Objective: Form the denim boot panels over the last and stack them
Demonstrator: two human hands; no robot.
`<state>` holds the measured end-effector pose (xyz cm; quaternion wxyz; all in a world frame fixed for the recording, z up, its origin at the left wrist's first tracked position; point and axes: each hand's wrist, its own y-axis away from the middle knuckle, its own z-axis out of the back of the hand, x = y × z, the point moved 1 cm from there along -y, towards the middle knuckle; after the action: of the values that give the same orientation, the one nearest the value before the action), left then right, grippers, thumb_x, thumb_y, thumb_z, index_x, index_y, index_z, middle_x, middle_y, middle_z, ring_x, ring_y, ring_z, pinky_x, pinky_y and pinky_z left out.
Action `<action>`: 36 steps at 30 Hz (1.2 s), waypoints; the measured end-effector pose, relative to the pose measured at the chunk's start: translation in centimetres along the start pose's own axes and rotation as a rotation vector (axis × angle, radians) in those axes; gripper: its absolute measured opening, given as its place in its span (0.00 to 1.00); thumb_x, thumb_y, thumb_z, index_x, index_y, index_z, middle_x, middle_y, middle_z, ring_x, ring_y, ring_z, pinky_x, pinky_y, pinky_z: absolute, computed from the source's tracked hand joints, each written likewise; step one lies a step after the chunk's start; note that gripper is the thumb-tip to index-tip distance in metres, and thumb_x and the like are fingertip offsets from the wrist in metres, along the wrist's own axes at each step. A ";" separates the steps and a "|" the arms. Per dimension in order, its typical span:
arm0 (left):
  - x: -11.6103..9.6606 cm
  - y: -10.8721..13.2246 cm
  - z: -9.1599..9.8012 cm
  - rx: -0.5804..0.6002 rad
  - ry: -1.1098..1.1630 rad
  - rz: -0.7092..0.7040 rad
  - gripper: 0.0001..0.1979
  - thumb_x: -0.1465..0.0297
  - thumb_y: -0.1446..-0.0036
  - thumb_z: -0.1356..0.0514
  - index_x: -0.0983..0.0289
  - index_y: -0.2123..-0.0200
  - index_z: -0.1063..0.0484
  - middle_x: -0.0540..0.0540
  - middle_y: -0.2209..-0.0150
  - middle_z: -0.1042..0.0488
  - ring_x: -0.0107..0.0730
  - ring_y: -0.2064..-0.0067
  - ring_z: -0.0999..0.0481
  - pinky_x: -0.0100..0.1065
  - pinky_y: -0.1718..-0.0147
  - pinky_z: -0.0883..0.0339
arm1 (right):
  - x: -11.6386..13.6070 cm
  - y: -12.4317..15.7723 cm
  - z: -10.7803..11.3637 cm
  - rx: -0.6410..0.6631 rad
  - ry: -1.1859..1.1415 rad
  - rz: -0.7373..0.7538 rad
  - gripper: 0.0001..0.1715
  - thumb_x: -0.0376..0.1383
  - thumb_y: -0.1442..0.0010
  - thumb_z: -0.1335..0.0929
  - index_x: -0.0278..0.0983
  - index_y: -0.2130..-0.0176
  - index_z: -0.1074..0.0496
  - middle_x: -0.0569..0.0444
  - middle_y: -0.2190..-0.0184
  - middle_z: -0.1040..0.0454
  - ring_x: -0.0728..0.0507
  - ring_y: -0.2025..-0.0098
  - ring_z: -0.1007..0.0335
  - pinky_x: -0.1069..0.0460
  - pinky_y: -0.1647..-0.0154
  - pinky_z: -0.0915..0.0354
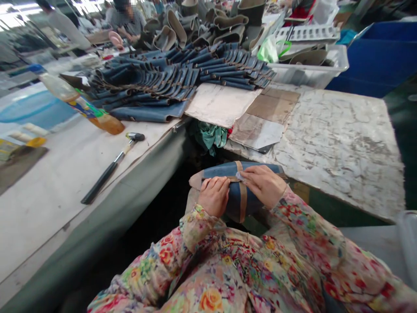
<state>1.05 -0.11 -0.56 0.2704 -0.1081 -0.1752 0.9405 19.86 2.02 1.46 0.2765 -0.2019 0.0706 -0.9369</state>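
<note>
In front of my body lies a blue leather piece [258,201] with tan straps and a seam along its middle; it looks like a boot shaft. My left hand [215,194] presses on its left part, fingers together and bent over the seam, thumb hidden. On the right, my right hand [265,184] is closed around a small whitish tool [240,176], whose tip meets the seam beside the tan strap. Most of that tool is hidden by the fingers, so its kind does not show.
A hammer [112,169] and a tilted bottle [87,108] lie on the left table. Stacked blue leather pieces [156,82] stand behind, with grey boot shafts [208,26] beyond. Cardboard sheets [224,102], a white crate [302,74] and a blue bin [374,61] are rightward. People work far left.
</note>
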 end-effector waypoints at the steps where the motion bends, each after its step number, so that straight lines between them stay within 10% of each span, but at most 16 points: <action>1: 0.0 0.0 0.0 0.005 0.001 0.000 0.13 0.70 0.41 0.50 0.63 0.54 0.33 0.54 0.53 0.28 0.33 0.52 0.32 0.39 0.52 0.44 | 0.3 -0.2 -0.3 0.015 0.004 0.016 0.17 0.36 0.40 0.41 0.37 0.55 0.29 0.50 0.58 0.31 0.44 0.56 0.39 0.49 0.52 0.38; 23: 5.4 4.0 1.9 0.035 -0.109 0.183 0.15 0.69 0.40 0.51 0.64 0.52 0.33 0.56 0.53 0.28 0.35 0.51 0.33 0.36 0.55 0.46 | 6.5 -7.1 -4.1 0.285 -0.009 0.137 0.15 0.35 0.38 0.43 0.38 0.58 0.30 0.50 0.59 0.33 0.45 0.58 0.42 0.53 0.62 0.38; 36: 5.2 2.8 1.9 0.136 -0.066 0.224 0.16 0.61 0.41 0.50 0.55 0.51 0.32 0.54 0.55 0.30 0.37 0.54 0.34 0.39 0.56 0.44 | 0.3 -1.0 -1.0 0.125 0.186 0.123 0.16 0.33 0.40 0.41 0.37 0.56 0.29 0.49 0.60 0.31 0.43 0.57 0.39 0.51 0.60 0.36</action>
<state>-5.13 -0.05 -0.43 0.1645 -0.0773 -0.1069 0.9775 18.74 2.70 0.94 0.3379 -0.0917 0.0496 -0.9354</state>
